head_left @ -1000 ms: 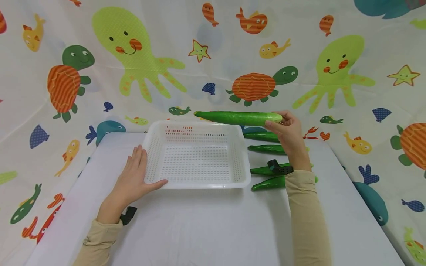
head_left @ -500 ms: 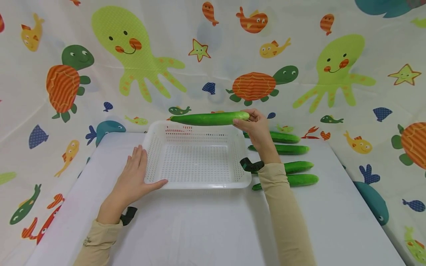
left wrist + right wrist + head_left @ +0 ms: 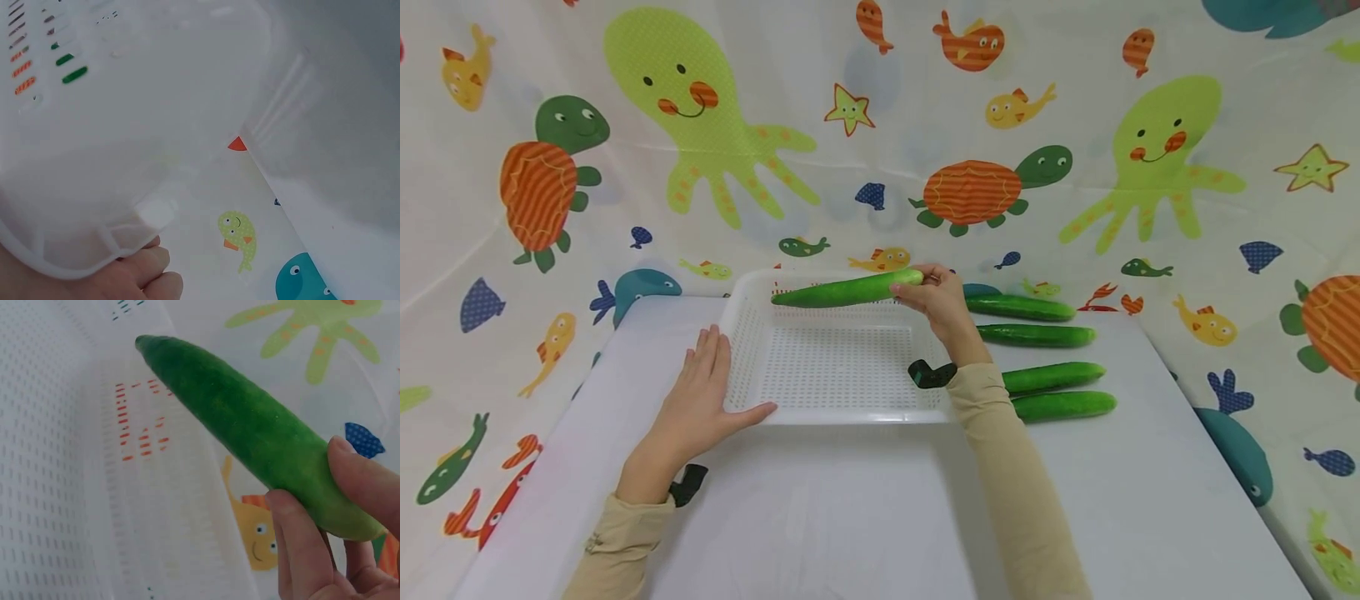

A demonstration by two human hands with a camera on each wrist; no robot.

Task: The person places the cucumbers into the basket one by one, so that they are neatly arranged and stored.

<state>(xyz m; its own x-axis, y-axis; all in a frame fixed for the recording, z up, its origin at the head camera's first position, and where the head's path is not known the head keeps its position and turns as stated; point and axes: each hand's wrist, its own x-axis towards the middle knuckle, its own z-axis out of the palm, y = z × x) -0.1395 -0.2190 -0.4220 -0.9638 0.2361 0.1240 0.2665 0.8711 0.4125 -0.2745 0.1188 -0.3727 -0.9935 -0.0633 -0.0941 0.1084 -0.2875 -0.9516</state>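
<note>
A long green cucumber [image 3: 842,292] is pinched near its paler right end by my right hand [image 3: 938,304]. It overlaps the far part of a white perforated plastic basket [image 3: 850,417] in the head view, its darker tip pointing left and slightly down. Thumb and fingers [image 3: 300,531] grip it from both sides in the right wrist view. My left hand [image 3: 696,400] rests with straight fingers against the basket's left side, thumb along the front rim. In the left wrist view the basket wall [image 3: 125,125] hides most of that hand.
Several more cucumbers [image 3: 1037,335] lie in a loose column on the white table [image 3: 850,517], right of the basket. Behind the table hangs a curtain [image 3: 880,150] printed with sea animals. Small dark cameras [image 3: 932,374] are worn on both wrists.
My right hand has carried the cucumber left from beside the basket to over its far part, lowering it slightly and tilting its tip down. The left hand and basket stay put.
</note>
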